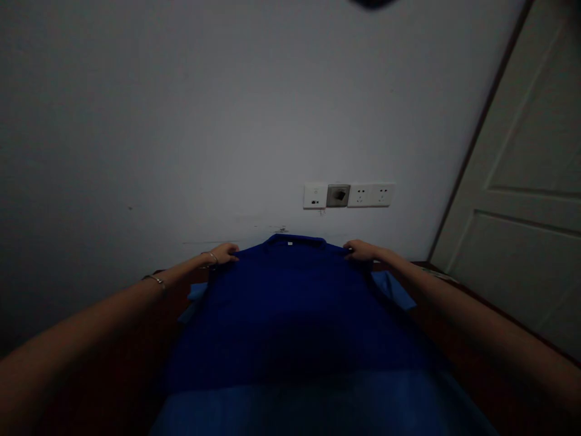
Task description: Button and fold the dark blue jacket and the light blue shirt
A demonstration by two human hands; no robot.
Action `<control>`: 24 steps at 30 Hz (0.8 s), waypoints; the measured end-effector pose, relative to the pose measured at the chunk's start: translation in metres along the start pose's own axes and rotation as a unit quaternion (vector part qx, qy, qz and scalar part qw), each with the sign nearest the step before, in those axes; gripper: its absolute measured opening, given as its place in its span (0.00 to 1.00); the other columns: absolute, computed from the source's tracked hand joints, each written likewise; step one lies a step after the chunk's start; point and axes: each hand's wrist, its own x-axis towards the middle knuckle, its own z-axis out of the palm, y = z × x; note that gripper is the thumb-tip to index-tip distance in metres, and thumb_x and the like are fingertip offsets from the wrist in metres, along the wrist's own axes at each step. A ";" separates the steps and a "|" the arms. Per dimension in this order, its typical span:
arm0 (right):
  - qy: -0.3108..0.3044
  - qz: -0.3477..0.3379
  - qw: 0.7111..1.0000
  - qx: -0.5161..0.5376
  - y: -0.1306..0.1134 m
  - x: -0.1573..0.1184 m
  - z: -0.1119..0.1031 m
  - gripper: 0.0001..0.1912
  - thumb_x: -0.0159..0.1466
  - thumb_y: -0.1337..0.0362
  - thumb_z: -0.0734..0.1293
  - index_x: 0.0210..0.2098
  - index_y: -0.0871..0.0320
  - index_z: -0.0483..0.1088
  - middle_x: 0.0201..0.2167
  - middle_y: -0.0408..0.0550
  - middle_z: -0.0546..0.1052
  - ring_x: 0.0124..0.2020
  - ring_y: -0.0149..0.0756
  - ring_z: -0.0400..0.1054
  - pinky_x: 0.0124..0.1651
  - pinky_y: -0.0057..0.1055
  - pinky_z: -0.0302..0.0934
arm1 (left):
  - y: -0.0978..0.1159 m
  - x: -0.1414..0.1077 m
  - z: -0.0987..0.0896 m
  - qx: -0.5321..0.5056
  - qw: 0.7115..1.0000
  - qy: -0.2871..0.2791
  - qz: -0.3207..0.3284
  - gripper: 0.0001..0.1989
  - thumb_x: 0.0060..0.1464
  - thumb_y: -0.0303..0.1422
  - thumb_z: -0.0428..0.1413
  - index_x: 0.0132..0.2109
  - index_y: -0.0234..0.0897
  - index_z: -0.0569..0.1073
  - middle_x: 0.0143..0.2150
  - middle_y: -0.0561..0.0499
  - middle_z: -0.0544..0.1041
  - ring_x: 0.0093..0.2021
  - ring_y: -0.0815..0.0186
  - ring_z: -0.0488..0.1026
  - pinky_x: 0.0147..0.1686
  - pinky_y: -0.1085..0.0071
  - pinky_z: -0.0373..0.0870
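Note:
A dark blue shirt (290, 297) is stretched out in front of me, its collar towards the wall and a small white label inside the neck. My left hand (224, 253) pinches its left shoulder, and two thin bangles circle that forearm. On the other side my right hand (361, 249) grips the right shoulder between thumb and fingers. Lighter blue cloth (394, 289) sticks out past both sides of the shirt, and more light blue fabric (218, 412) shows below its lower edge. I cannot tell whether these lighter parts are one garment.
Under the cloth lies a dark reddish surface (113, 375) against the pale wall (204, 121). Sockets and switches (361, 195) sit on the wall just above the collar. A panelled door (521, 181) stands at the right. The scene is dim.

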 end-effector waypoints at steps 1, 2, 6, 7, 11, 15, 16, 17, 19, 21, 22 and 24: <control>-0.007 -0.003 1.000 0.016 -0.002 -0.008 -0.010 0.15 0.52 0.65 0.63 0.38 0.62 0.72 0.37 0.51 0.76 0.38 0.39 0.69 0.40 0.29 0.60 | 0.003 -0.003 -0.010 -0.015 1.000 -0.006 0.002 0.09 0.43 0.36 0.51 0.32 0.35 0.66 0.29 0.53 0.71 0.31 0.68 0.66 0.32 0.76 0.61; -0.015 -0.008 0.999 0.033 -0.004 -0.018 -0.021 0.15 0.53 0.64 0.62 0.38 0.62 0.72 0.36 0.50 0.76 0.37 0.39 0.69 0.39 0.28 0.60 | 0.007 -0.006 -0.020 -0.028 1.000 -0.011 0.006 0.10 0.43 0.37 0.51 0.32 0.35 0.66 0.29 0.53 0.71 0.31 0.69 0.66 0.32 0.76 0.62; -0.043 -0.037 0.992 0.110 -0.013 -0.062 -0.066 0.15 0.54 0.61 0.62 0.37 0.63 0.71 0.35 0.50 0.76 0.34 0.37 0.69 0.37 0.28 0.62 | 0.026 -0.018 -0.059 -0.040 0.999 -0.020 0.030 0.13 0.44 0.39 0.50 0.34 0.34 0.68 0.32 0.51 0.73 0.33 0.68 0.67 0.33 0.76 0.62; -0.046 -0.046 0.990 0.127 -0.015 -0.074 -0.077 0.15 0.55 0.60 0.62 0.37 0.63 0.71 0.35 0.50 0.76 0.34 0.37 0.69 0.37 0.29 0.62 | 0.032 -0.019 -0.068 -0.034 0.999 -0.017 0.036 0.13 0.44 0.38 0.50 0.34 0.33 0.68 0.32 0.51 0.73 0.33 0.68 0.67 0.34 0.76 0.62; -0.032 -0.070 0.983 0.165 -0.023 -0.126 -0.121 0.17 0.55 0.55 0.63 0.37 0.62 0.72 0.35 0.48 0.76 0.35 0.37 0.69 0.40 0.31 0.63 | 0.059 -0.013 -0.098 0.006 0.998 0.007 0.066 0.14 0.45 0.36 0.49 0.35 0.32 0.70 0.32 0.50 0.74 0.33 0.68 0.67 0.35 0.76 0.62; -0.009 -0.058 0.985 0.162 -0.045 -0.180 -0.149 0.19 0.56 0.54 0.64 0.40 0.62 0.72 0.37 0.45 0.76 0.38 0.36 0.70 0.43 0.31 0.63 | 0.089 0.010 -0.119 0.060 0.989 0.060 0.123 0.13 0.45 0.34 0.48 0.36 0.32 0.71 0.32 0.51 0.74 0.34 0.68 0.67 0.36 0.76 0.62; -0.006 -0.048 0.986 0.158 -0.053 -0.193 -0.151 0.20 0.57 0.54 0.63 0.41 0.62 0.71 0.37 0.44 0.76 0.38 0.35 0.70 0.43 0.30 0.63 | 0.097 0.018 -0.122 0.075 0.985 0.076 0.137 0.13 0.45 0.33 0.48 0.36 0.31 0.71 0.32 0.51 0.74 0.33 0.68 0.67 0.36 0.76 0.62; -0.003 -0.036 0.987 0.157 -0.061 -0.206 -0.151 0.20 0.57 0.54 0.62 0.42 0.63 0.71 0.37 0.44 0.76 0.38 0.34 0.70 0.43 0.29 0.64 | 0.106 0.025 -0.123 0.092 0.980 0.094 0.149 0.13 0.45 0.32 0.47 0.36 0.31 0.71 0.32 0.51 0.74 0.33 0.68 0.67 0.36 0.76 0.61; 0.003 -0.014 0.987 0.162 -0.077 -0.230 -0.149 0.21 0.59 0.54 0.61 0.43 0.65 0.69 0.36 0.44 0.76 0.37 0.32 0.70 0.42 0.28 0.64 | 0.125 0.039 -0.121 0.126 0.968 0.130 0.174 0.13 0.45 0.30 0.47 0.37 0.30 0.72 0.32 0.50 0.74 0.33 0.68 0.67 0.36 0.75 0.61; 0.017 0.009 0.985 0.172 -0.088 -0.257 -0.149 0.21 0.59 0.54 0.60 0.43 0.66 0.69 0.36 0.45 0.77 0.36 0.31 0.71 0.40 0.27 0.65 | 0.149 0.051 -0.116 0.148 0.954 0.168 0.197 0.15 0.46 0.29 0.46 0.39 0.30 0.72 0.34 0.48 0.74 0.35 0.66 0.68 0.36 0.74 0.61; 0.026 0.020 0.984 0.177 -0.090 -0.271 -0.151 0.21 0.59 0.54 0.61 0.43 0.65 0.69 0.36 0.45 0.77 0.36 0.31 0.71 0.40 0.28 0.66 | 0.165 0.054 -0.114 0.156 0.948 0.184 0.207 0.15 0.47 0.28 0.46 0.40 0.30 0.72 0.36 0.47 0.74 0.36 0.66 0.68 0.36 0.73 0.61; 0.045 0.044 0.980 0.189 -0.090 -0.304 -0.158 0.19 0.58 0.54 0.62 0.42 0.62 0.71 0.36 0.44 0.77 0.36 0.33 0.71 0.39 0.28 0.67 | 0.203 0.057 -0.111 0.172 0.937 0.208 0.222 0.15 0.47 0.27 0.46 0.42 0.30 0.72 0.39 0.45 0.74 0.38 0.65 0.69 0.37 0.73 0.61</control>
